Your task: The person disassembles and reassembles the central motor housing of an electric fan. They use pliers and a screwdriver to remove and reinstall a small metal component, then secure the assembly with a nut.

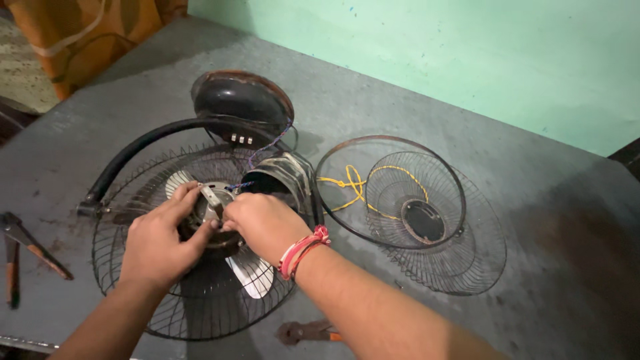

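Table edges: the grey table (533,220) meets a green wall (467,47) at the far side; its near edge shows only at the lower left corner of the view.
Open room: the right part of the table is bare; the left part is taken by the fan pieces and tools.
Fan: the rear guard (127,267) lies flat at centre left with a metal blade (253,277) over it; the motor (283,177) is just behind the hands.
Left hand: the left hand (160,240) lies palm down on the hub (210,200), its fingers curled round the hub's left side and holding it.
Right hand: the right hand (263,223) comes from the lower right, fingers bent and closed at the hub's small middle part; what they pinch I cannot tell. Red threads (303,250) circle the wrist.
Front guard: the front guard (427,213) lies apart on the right, with a yellow cord (350,183) across it.
Tools: pliers (20,250) lie near the left edge; a second tool (307,331) lies under the right forearm.
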